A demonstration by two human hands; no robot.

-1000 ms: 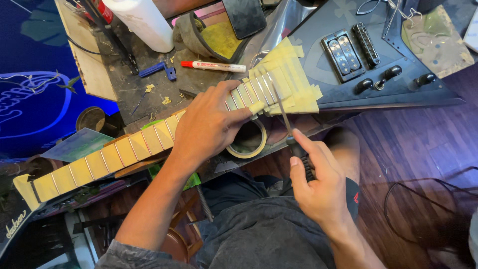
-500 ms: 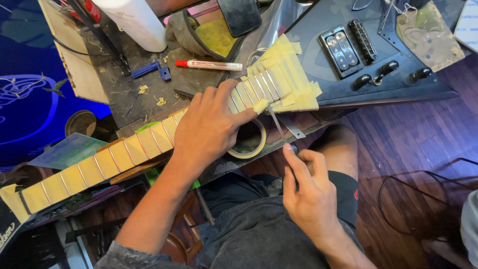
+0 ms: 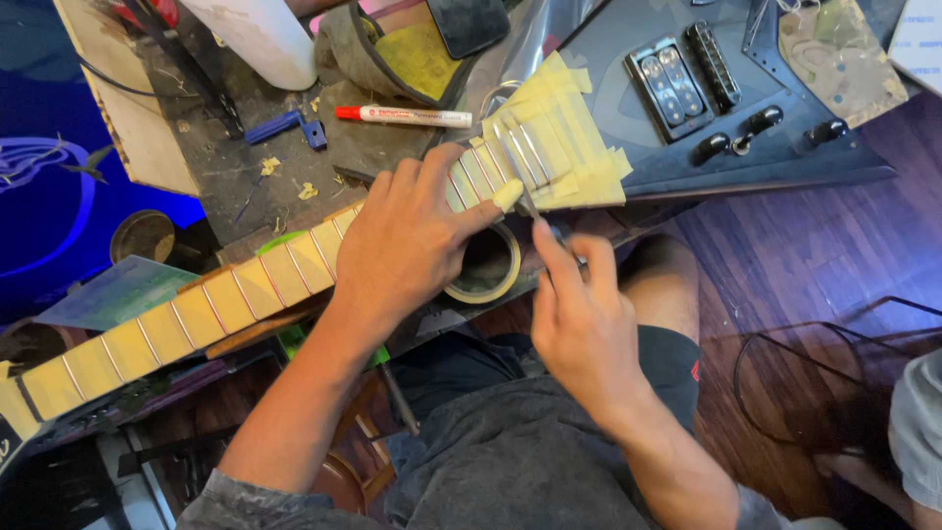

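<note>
A black electric guitar [image 3: 785, 147] lies across my lap and the bench, its neck [image 3: 196, 314] running down to the left. Yellowish masking tape covers the fretboard between the metal frets, thickest near the body [image 3: 559, 128]. My left hand [image 3: 412, 240] presses flat on the upper frets, thumb stretched toward the taped end. In my right hand [image 3: 579, 314] is a thin metal tool [image 3: 525, 201], its tip resting on the frets just past my left thumb. A roll of masking tape [image 3: 491, 265] hangs under the neck between my hands.
A red-capped white marker [image 3: 407, 116] lies on the cluttered bench beside a blue clip [image 3: 285, 128] and a white cylinder [image 3: 255, 34]. A dark pouch with a yellow lining [image 3: 412, 54] sits behind. Cables trail on the wooden floor [image 3: 805, 294] at right.
My right hand has risen from below the neck and brought the thin tool's tip onto the frets by my left thumb. The left hand has stayed pressed on the neck.
</note>
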